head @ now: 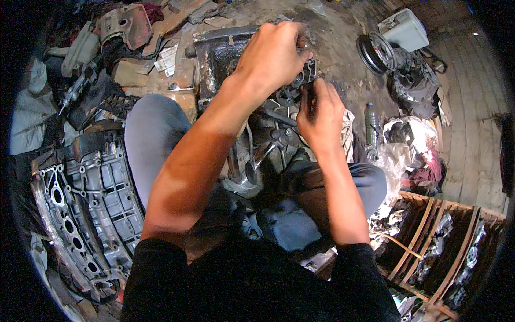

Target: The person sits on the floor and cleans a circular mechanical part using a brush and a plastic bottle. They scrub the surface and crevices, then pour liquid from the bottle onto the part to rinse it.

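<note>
In the upper middle, my left hand (275,54) is bent over a small dark metal engine part (309,72), thumb and fingers curled close together at its far side. What those fingertips pinch, if anything, is hidden. My right hand (324,108) has thumb and fingers closed on the part's near edge. Behind and left of my hands lies a black, oily metal pan (219,56), partly covered by my left hand. Below the hands, between my legs, are several tools, among them a metal handle with a dark head (275,135).
An engine block casting (100,193) lies by my left knee. A slatted wooden crate (454,207) with metal parts stands at lower right. Farther right are a green bottle (371,120), a pulley wheel (382,50) and a white plastic container (406,30). Cardboard (132,72) lies at upper left.
</note>
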`<state>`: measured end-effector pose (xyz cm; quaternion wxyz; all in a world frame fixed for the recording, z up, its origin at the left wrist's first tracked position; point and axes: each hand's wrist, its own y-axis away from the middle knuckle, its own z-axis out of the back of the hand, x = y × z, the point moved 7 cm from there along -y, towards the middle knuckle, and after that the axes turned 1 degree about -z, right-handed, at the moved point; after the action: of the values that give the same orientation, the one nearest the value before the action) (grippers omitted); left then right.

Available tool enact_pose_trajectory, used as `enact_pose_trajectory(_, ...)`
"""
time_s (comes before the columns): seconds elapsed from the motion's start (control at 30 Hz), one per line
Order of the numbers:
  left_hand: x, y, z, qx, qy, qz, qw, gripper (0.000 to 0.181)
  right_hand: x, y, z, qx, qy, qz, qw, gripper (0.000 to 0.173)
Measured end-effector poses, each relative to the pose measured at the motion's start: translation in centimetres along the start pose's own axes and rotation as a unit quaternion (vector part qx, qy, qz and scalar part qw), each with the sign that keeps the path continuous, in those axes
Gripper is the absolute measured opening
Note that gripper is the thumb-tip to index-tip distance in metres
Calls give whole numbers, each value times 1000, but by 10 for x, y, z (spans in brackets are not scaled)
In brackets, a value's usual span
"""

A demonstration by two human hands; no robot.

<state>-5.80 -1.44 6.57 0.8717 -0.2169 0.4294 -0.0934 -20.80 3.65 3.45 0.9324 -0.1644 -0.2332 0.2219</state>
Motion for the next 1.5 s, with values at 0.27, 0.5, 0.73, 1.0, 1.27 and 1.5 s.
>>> enact_pose_trajectory(0.27,-2,-1,-4,-51,0,-7,999,41,-1,3,8,-61,72,8,995,22)
enact_pose_trajectory(0.5,9,0,-4,-28,56,31,998,37,-11,17,-9,-34,-157,-130,978,10)
enact_pose_trajectory(0.73,22,4,-2,17,78,56,995,34,-11,14,7,-39,-107,-63,992,10)
enact_pose_trajectory(1.0,26,22,6,-53,166,47,984,25,3,11,15,-47,-37,-65,996,11)
enact_pose_trajectory(1.27,39,27,1,-83,173,56,980,26,1,15,9,-23,-100,-82,991,12)
enact_pose_trajectory(1.5,51,20,1,-35,247,99,963,25,-2,20,1,4,-98,-78,992,15)
